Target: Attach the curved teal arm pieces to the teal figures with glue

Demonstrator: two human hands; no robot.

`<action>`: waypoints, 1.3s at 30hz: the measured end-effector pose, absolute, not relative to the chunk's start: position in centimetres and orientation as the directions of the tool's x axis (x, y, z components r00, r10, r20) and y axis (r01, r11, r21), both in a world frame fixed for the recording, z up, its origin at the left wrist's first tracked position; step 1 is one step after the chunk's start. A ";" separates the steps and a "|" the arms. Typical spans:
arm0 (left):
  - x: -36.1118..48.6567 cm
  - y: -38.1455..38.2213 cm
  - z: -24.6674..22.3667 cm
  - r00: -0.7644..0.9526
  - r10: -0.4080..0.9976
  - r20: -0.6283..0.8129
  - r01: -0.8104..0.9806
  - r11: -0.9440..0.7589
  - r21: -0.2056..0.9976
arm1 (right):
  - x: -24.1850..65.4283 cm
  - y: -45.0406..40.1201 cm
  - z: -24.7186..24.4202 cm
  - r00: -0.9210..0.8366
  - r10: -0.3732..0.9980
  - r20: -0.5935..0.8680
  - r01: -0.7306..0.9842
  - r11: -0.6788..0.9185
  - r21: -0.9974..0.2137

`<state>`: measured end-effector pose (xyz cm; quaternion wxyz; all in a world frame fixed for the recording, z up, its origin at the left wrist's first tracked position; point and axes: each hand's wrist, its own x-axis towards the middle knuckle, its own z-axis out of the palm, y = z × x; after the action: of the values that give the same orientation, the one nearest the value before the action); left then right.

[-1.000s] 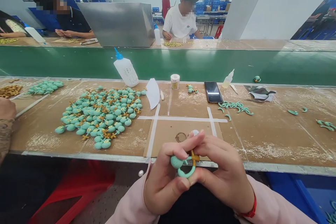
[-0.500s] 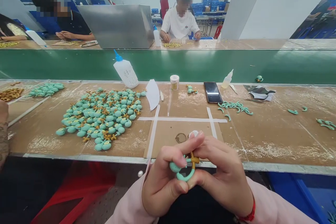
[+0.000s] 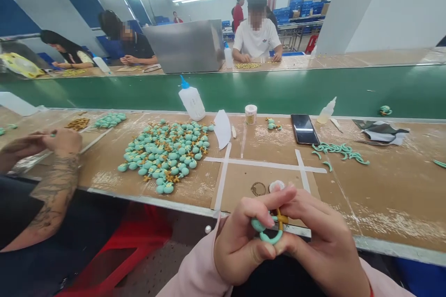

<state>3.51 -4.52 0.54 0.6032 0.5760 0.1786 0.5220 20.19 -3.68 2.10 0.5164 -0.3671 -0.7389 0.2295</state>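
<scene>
Both hands meet at the table's front edge around a small teal and mustard piece [image 3: 272, 236], a teal oval and a curved teal part joined to a mustard cross shape. My left hand [image 3: 240, 241] pinches its teal oval and the curve from the left. My right hand [image 3: 313, 232] grips the mustard part and the curve's right end, its thumb beneath. Just behind the fingers lie a brown ring mark [image 3: 258, 189] and a white round lid [image 3: 276, 185], partly hidden. A large pile of teal and mustard pieces [image 3: 167, 148] is to the left.
Behind are a glue bottle [image 3: 193, 103], a white tub [image 3: 251, 114], a phone [image 3: 304, 129], a small bottle [image 3: 326, 111] and teal curved parts [image 3: 339, 148]. A co-worker's tattooed arm [image 3: 57, 190] is at left. Across the green belt [image 3: 278, 93] other people sit.
The view has turned left and tilted, so the scene sits further right and the co-worker's arms at left now show. Both hands keep the same hold on the piece.
</scene>
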 end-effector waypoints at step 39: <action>4.3 -4.1 -1.3 0.402 0.834 0.378 -0.446 -0.182 0.876 | 20.5 -3.5 0.6 -0.127 0.834 0.538 0.179 0.552 -0.814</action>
<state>4.26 -4.13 -1.28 0.6161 0.5670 0.1711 0.5194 20.55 -3.47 0.65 0.5491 -0.3673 -0.6889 0.2982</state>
